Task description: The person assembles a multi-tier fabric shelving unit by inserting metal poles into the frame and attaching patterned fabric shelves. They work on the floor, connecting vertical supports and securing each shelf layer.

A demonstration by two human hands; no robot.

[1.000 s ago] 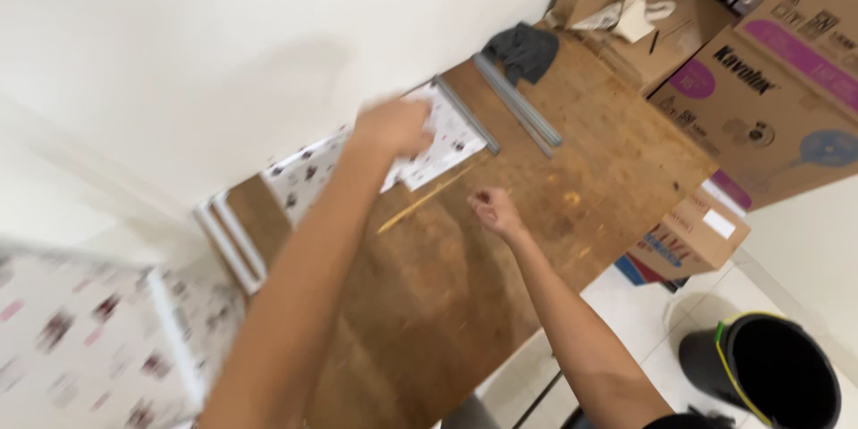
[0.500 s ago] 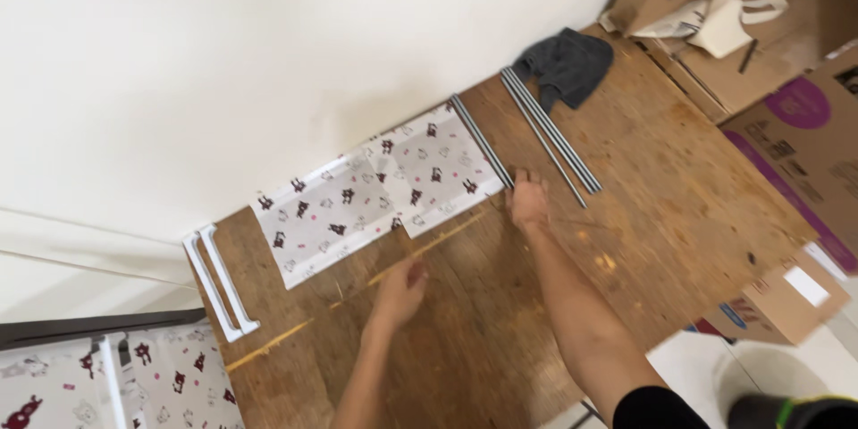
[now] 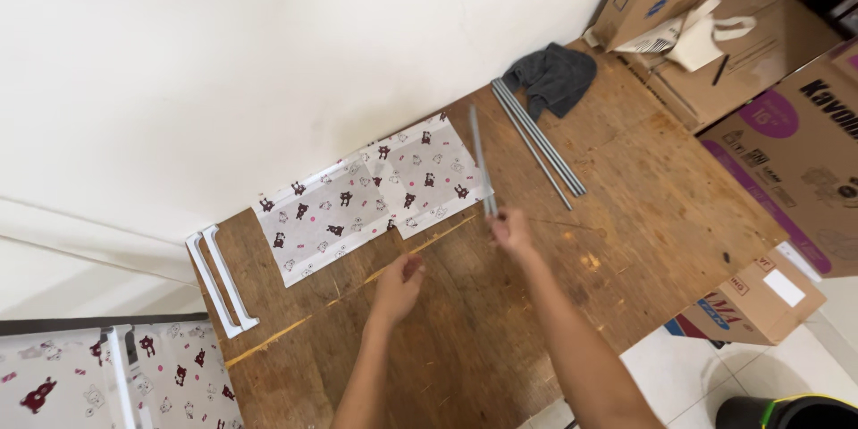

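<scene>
Currently a grey rod point(image 3: 480, 161) is gripped by right hand point(image 3: 511, 230) fingers, pointing 12 o'clock; left hand point(image 3: 399, 284) fingers are curled above the wooden surface point(image 3: 626, 214).

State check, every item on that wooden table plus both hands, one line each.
right hand: shut on grey rod, rod angled up
left hand: pinching thin wooden stick, which lies flat
printed fabric sheet: spread flat
spare grey rods: lying side by side
white brackets: flat, at table edge
grey cloth: crumpled
</scene>
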